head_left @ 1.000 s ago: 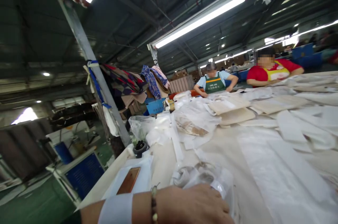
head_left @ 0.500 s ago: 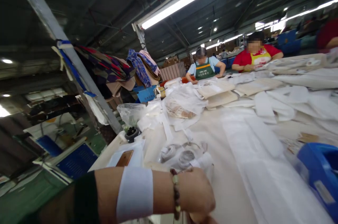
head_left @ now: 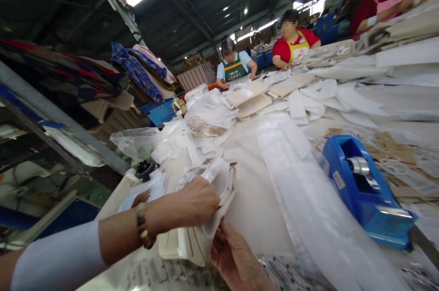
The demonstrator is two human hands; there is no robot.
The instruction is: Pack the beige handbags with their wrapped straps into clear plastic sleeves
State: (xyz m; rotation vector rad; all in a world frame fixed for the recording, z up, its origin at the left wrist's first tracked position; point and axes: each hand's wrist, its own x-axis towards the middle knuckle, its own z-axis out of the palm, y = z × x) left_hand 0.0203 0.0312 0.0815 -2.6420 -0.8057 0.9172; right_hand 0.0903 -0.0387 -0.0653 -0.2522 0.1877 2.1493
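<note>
A cream bag with thin brown edging lies at the bottom middle of the head view, between my two hands. My left hand, with a beaded bracelet and a white band on the forearm, is closed over the bag's upper part; its fingertips are hidden. From below, my right hand pinches the bag's right-hand edge between thumb and fingers. Just beyond my left hand lies clear wrapping, partly covered by the hand.
On the right stands a blue tape dispenser, beside a long white sheet. A phone and a dark round container are at the left. Flat cream pieces are piled further back. Several co-workers sit across the table.
The view has swung right, bringing the whole tape dispenser in. The bag and my right hand have come into clear sight, and my left hand is now over the bag.
</note>
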